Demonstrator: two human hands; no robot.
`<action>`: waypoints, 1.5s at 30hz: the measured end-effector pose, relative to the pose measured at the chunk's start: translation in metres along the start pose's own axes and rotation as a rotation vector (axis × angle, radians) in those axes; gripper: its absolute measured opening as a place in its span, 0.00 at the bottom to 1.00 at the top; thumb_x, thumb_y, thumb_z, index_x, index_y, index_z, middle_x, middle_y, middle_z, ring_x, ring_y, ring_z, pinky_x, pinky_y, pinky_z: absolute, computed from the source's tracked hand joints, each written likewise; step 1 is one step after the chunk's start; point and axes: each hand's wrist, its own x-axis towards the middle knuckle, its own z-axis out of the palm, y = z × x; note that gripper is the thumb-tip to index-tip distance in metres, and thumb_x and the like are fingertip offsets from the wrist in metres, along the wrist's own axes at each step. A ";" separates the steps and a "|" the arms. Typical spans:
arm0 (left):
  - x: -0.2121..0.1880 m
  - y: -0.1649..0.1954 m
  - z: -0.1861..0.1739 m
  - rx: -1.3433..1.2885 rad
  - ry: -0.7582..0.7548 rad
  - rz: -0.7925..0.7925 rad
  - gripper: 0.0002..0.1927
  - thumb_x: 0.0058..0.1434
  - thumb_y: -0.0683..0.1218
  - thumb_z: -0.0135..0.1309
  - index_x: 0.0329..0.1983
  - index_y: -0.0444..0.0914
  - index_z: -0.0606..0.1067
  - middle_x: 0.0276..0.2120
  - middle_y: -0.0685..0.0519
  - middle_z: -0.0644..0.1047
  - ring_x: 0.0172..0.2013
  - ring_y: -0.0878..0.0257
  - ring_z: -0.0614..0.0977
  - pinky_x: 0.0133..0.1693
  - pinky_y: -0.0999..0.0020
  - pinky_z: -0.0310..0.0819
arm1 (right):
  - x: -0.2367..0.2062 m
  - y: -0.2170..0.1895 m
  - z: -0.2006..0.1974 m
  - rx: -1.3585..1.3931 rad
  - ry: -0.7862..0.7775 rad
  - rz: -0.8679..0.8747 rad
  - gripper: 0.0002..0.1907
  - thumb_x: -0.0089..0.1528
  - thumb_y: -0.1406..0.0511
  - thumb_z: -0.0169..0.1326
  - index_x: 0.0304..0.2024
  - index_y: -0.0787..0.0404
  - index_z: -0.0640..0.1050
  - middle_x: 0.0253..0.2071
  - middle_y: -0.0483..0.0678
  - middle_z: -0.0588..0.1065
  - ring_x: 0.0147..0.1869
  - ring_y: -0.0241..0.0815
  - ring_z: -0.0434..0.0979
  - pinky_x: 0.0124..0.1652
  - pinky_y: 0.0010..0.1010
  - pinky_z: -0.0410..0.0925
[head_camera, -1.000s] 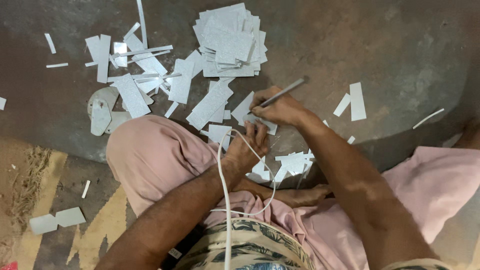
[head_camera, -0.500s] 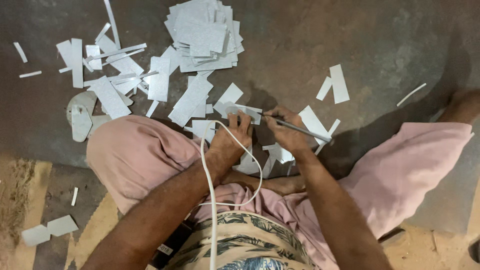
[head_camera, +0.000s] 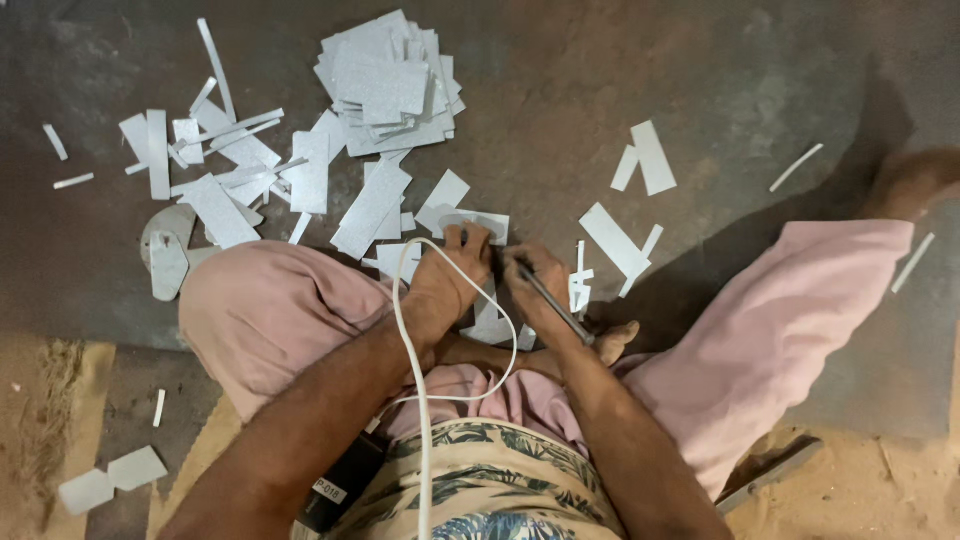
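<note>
Two hands are showing: one left hand (head_camera: 452, 275) and one right hand (head_camera: 533, 277), sharing one thin metal tool (head_camera: 555, 304). One white cable (head_camera: 420, 400) is looping across the lap. One big heap of grey card pieces (head_camera: 388, 85) is lying at twelve o'clock; its pieces are overlapping too much to count. Two card pieces (head_camera: 642, 163) are lying together at two o'clock, two more (head_camera: 110, 478) at eight.
</note>
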 end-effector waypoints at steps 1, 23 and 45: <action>0.003 -0.003 0.001 -0.072 -0.010 -0.003 0.18 0.57 0.43 0.53 0.49 0.34 0.80 0.55 0.41 0.73 0.51 0.43 0.77 0.42 0.58 0.81 | -0.003 0.001 0.000 -0.008 -0.046 -0.031 0.08 0.61 0.69 0.59 0.43 0.64 0.82 0.38 0.57 0.81 0.38 0.47 0.82 0.38 0.34 0.74; 0.079 -0.100 0.005 -0.461 -0.317 0.352 0.12 0.55 0.53 0.60 0.42 0.50 0.86 0.42 0.50 0.83 0.44 0.49 0.84 0.42 0.53 0.79 | 0.002 -0.077 0.001 0.063 -0.316 -0.280 0.21 0.62 0.72 0.52 0.59 0.68 0.74 0.45 0.62 0.75 0.47 0.63 0.77 0.45 0.44 0.71; 0.039 -0.087 -0.011 -0.335 -0.042 0.168 0.11 0.54 0.44 0.57 0.41 0.42 0.82 0.42 0.46 0.79 0.43 0.46 0.83 0.39 0.53 0.80 | 0.022 -0.001 -0.078 0.110 -0.144 -0.067 0.15 0.71 0.61 0.46 0.49 0.66 0.77 0.43 0.53 0.79 0.49 0.44 0.77 0.51 0.35 0.69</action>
